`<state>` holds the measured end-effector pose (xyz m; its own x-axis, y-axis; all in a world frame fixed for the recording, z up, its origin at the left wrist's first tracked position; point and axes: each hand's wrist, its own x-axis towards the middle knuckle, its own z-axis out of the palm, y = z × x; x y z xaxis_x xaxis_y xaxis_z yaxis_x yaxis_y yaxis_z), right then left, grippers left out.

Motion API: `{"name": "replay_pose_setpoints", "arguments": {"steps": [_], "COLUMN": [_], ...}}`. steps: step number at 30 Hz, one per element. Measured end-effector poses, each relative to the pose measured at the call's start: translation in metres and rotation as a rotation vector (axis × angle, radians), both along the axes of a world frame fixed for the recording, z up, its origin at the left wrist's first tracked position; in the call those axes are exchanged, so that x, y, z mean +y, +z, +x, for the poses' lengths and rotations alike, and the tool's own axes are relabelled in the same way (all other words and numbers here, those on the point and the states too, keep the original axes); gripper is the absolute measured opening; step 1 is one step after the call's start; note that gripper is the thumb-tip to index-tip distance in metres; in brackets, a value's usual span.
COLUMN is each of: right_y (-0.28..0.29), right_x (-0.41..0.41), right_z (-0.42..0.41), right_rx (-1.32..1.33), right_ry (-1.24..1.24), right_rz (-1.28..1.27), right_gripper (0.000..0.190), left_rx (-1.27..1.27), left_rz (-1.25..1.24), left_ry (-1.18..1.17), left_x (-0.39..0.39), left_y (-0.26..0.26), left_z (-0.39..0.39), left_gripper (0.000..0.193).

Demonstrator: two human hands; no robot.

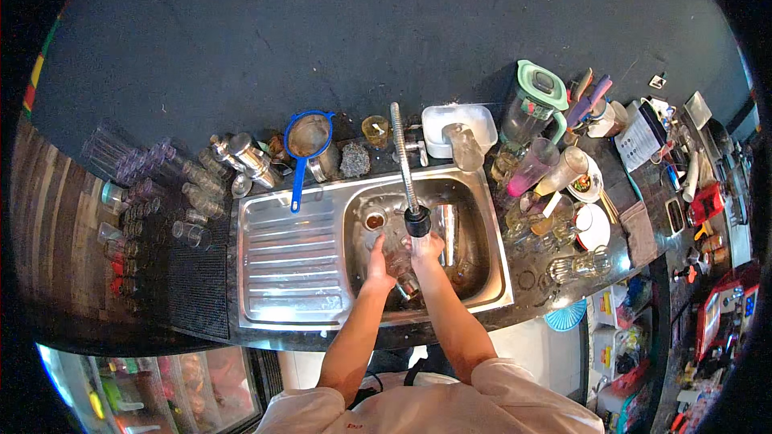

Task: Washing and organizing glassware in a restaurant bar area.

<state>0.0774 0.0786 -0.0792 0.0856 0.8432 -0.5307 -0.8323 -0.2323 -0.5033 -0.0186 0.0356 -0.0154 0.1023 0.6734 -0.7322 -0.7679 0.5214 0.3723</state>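
Both hands are inside the steel sink basin [482, 280], under a spring-neck faucet [399, 154] with a black spray head [417, 221]. My left hand [378, 266] holds the side of a clear container [398, 260], its thumb pointing up and its fingers mostly hidden. My right hand [429, 246] is curled at the container's other side, right below the spray head, where water seems to run. What its fingers grip is hidden. A cup with brown contents [374, 220] stands at the basin's back left. A shiny metal cylinder [447, 232] leans at the right.
The ribbed drainboard [289, 259] lies left, with a blue-rimmed strainer [309, 135] overhanging its back edge. Upturned glasses [202, 199] crowd the far left. Behind stand a scouring pad [355, 160] and a white tub [437, 126]. A green-lidded pitcher [534, 102] and used glasses [537, 217] fill the right counter.
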Motion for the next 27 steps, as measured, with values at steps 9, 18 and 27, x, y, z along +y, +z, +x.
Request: {"name": "replay_pose_setpoints", "arguments": {"steps": [9, 18, 27], "right_y": [0.072, 0.086, 0.069], "right_x": [0.002, -0.007, 0.002], "right_z": [0.098, 0.017, 0.047], "right_rx": [-0.337, 0.222, -0.383], "right_ry": [0.286, 0.464, 0.395], "right_rz": [-0.102, 0.354, -0.149], "right_gripper": [0.030, 0.031, 0.015], "left_rx": [-0.320, -0.274, -0.211], "left_rz": [0.125, 0.109, 0.124], "left_ry": [-0.147, 0.101, -0.159], "left_x": [0.015, 0.000, -0.005], "left_y": [0.027, 0.001, 0.018], "left_z": [0.051, 0.014, 0.020], "left_gripper": [0.064, 0.060, 0.055]}}
